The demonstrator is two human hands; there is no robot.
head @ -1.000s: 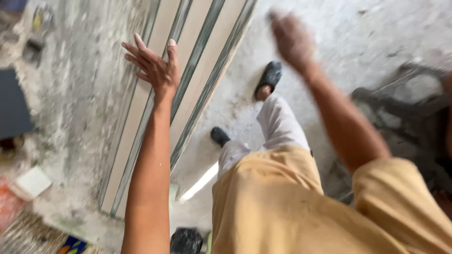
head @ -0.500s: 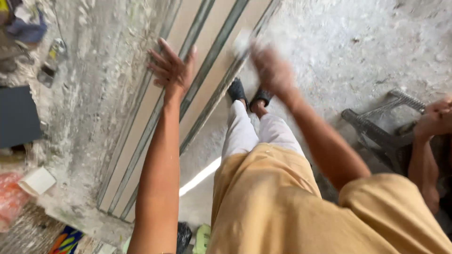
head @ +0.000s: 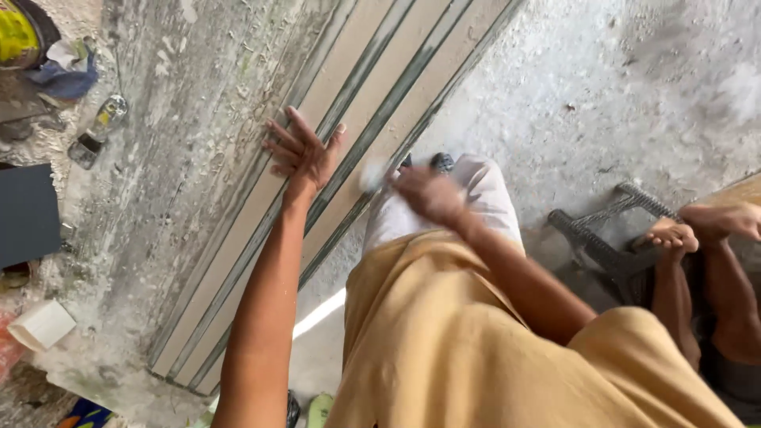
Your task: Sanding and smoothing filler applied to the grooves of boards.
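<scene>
Head view, looking down. The landmark is a long grooved panel [head: 349, 158], pale with darker channels, leaning against a rough plastered wall [head: 182, 158] and running from lower left to upper right. The left hand [head: 305, 154] lies flat on the panel's face near its middle, fingers spread and open, gripping nothing. The right hand [head: 428, 194] is just to the right of the panel's edge, blurred, with a small pale object [head: 372, 176] at its fingertips touching or nearly touching the panel; whether the hand is clamped on it cannot be told. The two hands are apart. Below the panel's right edge are the person's white trousers [head: 483, 206] and tan shirt [head: 444, 341]. Well to the right of the panel, another person's bare feet [head: 674, 234] rest on a dark plastic stool [head: 602, 246] on the concrete floor [head: 618, 95]. Left of the panel, beyond the wall, lie a small bottle [head: 99, 127] and a white box [head: 43, 325].
</scene>
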